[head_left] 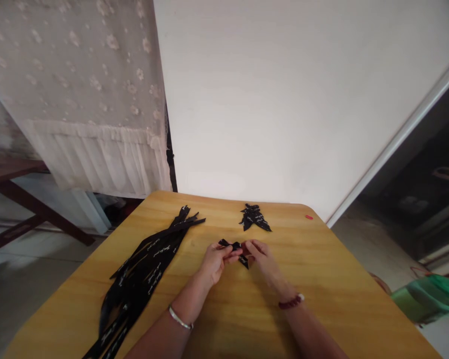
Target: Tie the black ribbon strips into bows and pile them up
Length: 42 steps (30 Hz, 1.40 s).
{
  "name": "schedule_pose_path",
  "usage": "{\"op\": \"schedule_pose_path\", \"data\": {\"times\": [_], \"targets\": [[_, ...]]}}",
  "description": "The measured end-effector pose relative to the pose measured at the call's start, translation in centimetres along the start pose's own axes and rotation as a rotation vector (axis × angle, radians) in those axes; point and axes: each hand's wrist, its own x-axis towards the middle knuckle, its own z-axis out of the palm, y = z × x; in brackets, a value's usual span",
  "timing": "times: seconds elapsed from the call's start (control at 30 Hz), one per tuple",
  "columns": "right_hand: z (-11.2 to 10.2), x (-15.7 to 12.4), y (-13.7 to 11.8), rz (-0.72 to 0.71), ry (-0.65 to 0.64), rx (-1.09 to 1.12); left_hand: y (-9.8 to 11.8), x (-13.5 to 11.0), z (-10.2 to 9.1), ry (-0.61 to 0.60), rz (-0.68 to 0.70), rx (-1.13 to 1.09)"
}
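Black printed ribbon (234, 245) is pinched just above the wooden desk (333, 284) in the head view, one end hanging down. Left hand (215, 262) and right hand (264, 262) both hold it in a closed grip. Long ribbon strips (142, 279) lie to the left; a small ribbon bunch (253, 218) lies ahead.

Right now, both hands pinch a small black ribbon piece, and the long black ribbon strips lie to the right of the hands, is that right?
No: the head view shows the long black ribbon strips lying to the left of the left hand and right hand, which do pinch the small black ribbon piece.
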Motion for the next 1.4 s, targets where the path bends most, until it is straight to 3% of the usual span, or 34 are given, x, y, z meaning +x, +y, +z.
{"op": "schedule_pose_path", "data": {"times": [0.27,0.43,0.57,1.07,1.13,1.3,1.4], "targets": [[-0.1,-0.2,-0.2,0.048,0.042,-0.023,-0.4,-0.1,0.0,-0.066,0.057,0.17],[0.1,-0.1,-0.1,-0.093,-0.023,-0.111,-0.4,-0.1,0.1,-0.116,0.054,0.194],[0.2,0.0,0.2,-0.118,-0.007,-0.149,-0.2,-0.3,0.2,-0.13,0.042,0.188],[1.6,-0.1,1.2,-0.167,0.058,-0.17,-1.0,0.2,0.3,0.148,0.131,0.137],[1.5,0.0,1.2,-0.153,0.049,-0.153,-0.8,0.1,0.3,0.123,0.117,0.122],[0.7,0.4,1.2,-0.158,0.102,-0.107,-0.2,-0.1,0.1,-0.071,0.029,0.078],[0.4,0.4,1.2,-0.135,0.122,-0.059,-0.2,-0.1,-0.2,-0.068,0.04,0.152]]}}
